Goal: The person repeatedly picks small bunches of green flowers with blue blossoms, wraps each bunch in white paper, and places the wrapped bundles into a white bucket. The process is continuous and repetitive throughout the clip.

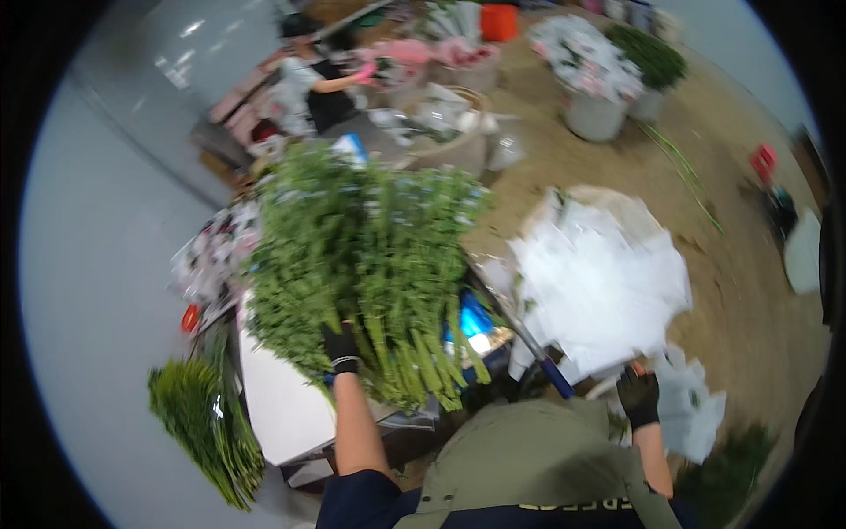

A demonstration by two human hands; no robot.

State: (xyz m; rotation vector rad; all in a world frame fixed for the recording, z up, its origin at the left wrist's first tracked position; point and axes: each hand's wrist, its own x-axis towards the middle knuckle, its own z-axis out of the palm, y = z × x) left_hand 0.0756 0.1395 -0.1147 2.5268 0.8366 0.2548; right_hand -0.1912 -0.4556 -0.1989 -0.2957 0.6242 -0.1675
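Observation:
A large pile of leafy green stems with small bluish flowers [370,264] lies on a white-topped table [277,403] before me. My left hand [342,347], in a black glove, reaches in among the stems; its fingers are hidden by the foliage, so its hold cannot be told. On the other side, my right hand [639,393], in a dark glove with bare fingertips, is at the near edge of a heap of white sheets [601,284] in a big container. Its fingers look bent, but blur hides whether they grip a sheet.
A blue-handled pole [556,378] slants between table and container. Green bunches [205,423] lie at the left. Buckets [595,116] of wrapped flowers stand beyond on the brown floor. A person with pink gloves [324,86] works at the far left. Loose stems [687,172] lie on the floor.

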